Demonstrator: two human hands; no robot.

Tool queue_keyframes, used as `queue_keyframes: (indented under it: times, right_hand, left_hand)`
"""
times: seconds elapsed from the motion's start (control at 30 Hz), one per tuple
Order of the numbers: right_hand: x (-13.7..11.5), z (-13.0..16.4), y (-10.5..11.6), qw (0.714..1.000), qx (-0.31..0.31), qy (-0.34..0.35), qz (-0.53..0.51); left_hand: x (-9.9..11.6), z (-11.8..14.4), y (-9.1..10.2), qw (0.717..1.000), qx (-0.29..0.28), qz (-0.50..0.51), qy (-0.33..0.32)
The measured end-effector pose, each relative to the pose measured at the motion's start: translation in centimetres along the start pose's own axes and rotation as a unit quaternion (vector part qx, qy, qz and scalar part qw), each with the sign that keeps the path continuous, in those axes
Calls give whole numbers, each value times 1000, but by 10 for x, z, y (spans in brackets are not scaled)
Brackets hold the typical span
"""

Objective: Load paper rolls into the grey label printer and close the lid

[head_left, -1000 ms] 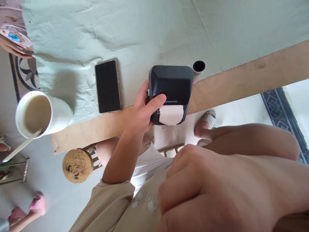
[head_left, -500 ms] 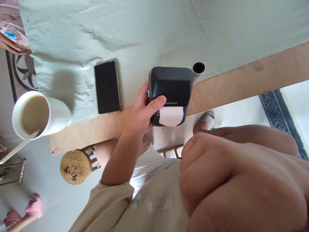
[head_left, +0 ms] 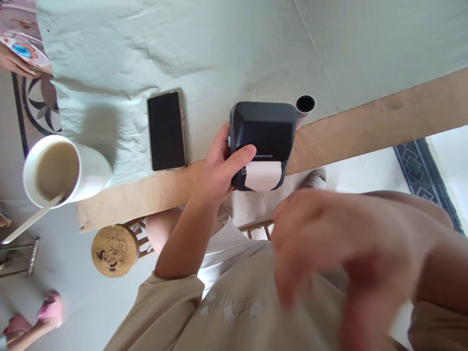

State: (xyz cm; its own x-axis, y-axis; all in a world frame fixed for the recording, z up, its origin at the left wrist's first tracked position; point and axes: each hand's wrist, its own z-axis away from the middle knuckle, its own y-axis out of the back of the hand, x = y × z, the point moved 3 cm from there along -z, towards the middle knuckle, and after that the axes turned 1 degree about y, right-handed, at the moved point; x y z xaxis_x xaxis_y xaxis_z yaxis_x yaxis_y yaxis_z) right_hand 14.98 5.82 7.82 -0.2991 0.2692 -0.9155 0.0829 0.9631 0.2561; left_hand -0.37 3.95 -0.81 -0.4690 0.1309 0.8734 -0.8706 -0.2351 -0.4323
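Note:
My left hand (head_left: 219,170) is closed round a black portable label printer (head_left: 265,129), held over the near table edge. Its thumb lies across the printer's front. From the printer's lower end a white paper label strip (head_left: 263,176) sticks out. My right hand (head_left: 325,243) is raised close to the camera at the lower right, blurred by motion. Its fingers bend downward and its thumb stands apart from them, with nothing seen between. Left of the printer, a phone (head_left: 167,131) with a dark screen lies on the table. A small white cylinder (head_left: 302,117) with a dark top stands just right of the printer.
A pale green cloth (head_left: 219,44) covers the table, leaving a wooden edge strip (head_left: 365,113) bare. At the left stands a white cup (head_left: 93,168) of brownish drink with a spoon (head_left: 32,223). Another person's hand (head_left: 16,61) shows upper left. A round wooden stool (head_left: 115,251) is below.
My right hand has gone from a closed fist to a looser shape with the thumb apart. The printer stays in my left hand. The whole view has shifted slightly.

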Motion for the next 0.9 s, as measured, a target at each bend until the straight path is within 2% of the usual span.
queue_keyframes:
  times: [0.1, 0.17, 0.47, 0.9]
  right_hand:
    - [21, 1, 14, 989, 136, -58, -5]
    - [31, 2, 18, 980, 178, -88, 3]
    - [40, 2, 20, 973, 194, -126, 8]
    - [41, 2, 21, 973, 196, -117, 13]
  left_hand:
    - [3, 0, -1, 1000, 0, -9, 1]
    - [3, 0, -2, 1000, -5, -2, -13]
    - [1, -1, -1, 999, -19, 22, -18]
    - [-1, -2, -3, 999, -9, 29, -21]
